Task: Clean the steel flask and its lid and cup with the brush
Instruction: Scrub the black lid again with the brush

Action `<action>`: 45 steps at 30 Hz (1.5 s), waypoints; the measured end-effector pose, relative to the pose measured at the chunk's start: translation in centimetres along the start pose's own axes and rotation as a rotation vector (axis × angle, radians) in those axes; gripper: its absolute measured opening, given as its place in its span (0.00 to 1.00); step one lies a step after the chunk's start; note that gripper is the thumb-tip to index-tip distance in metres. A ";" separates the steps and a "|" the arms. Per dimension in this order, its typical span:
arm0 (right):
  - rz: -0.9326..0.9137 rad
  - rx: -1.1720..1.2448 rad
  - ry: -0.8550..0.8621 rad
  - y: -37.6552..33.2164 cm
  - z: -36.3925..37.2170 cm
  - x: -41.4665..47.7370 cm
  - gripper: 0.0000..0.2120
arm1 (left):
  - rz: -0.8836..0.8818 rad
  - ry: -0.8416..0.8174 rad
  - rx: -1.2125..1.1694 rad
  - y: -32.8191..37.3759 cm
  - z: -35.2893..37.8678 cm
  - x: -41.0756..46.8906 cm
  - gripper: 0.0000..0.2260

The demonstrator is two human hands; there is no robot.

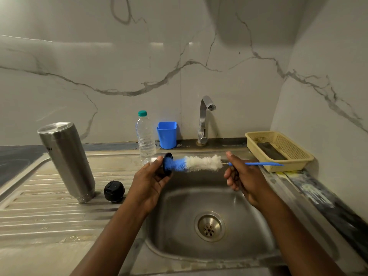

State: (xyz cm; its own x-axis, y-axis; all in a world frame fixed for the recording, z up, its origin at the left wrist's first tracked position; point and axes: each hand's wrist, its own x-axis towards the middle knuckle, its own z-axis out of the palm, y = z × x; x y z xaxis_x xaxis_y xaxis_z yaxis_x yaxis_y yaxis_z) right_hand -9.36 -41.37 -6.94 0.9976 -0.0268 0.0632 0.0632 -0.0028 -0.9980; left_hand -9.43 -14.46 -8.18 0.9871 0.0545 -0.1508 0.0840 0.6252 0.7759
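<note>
The cup (167, 163) was held on its side above the sink (179, 226) by the left hand (148, 182), whose grip was curled round it. The blue tip of the brush (201, 163) was pushed into its mouth. The right hand (242, 176) had its grip closed on the thin blue handle. The steel flask (67, 160) stood neck down on the drainboard (39, 216), with the black lid (114, 191) just beside it. Behind them on the desk stood a plastic bottle (145, 138), a blue tub (166, 135) and the tap (204, 120). A cream basket (298, 156) sat to the right.

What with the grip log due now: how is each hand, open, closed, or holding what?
Left hand: closed round the cup, holding it.
Right hand: closed round the brush handle, bristles in the cup.
</note>
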 end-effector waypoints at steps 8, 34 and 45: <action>-0.184 0.005 -0.156 -0.9 -1.3 -0.4 0.15 | 0.036 0.075 0.103 0.1 0.3 0.0 0.18; -0.201 -0.023 -0.184 -1.0 -1.8 -0.2 0.12 | 0.031 0.173 0.133 -0.2 -0.5 0.2 0.25; -0.166 -0.099 -0.066 -0.6 -1.0 0.0 0.18 | 0.071 0.129 0.138 0.1 -0.4 0.3 0.18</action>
State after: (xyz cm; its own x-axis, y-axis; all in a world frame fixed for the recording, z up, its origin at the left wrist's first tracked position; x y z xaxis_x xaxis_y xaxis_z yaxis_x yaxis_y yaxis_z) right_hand -9.46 -42.34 -6.35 0.9736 0.0482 0.2229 0.2268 -0.1003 -0.9688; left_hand -9.22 -14.05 -8.37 0.9664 0.1990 -0.1629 0.0416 0.5039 0.8628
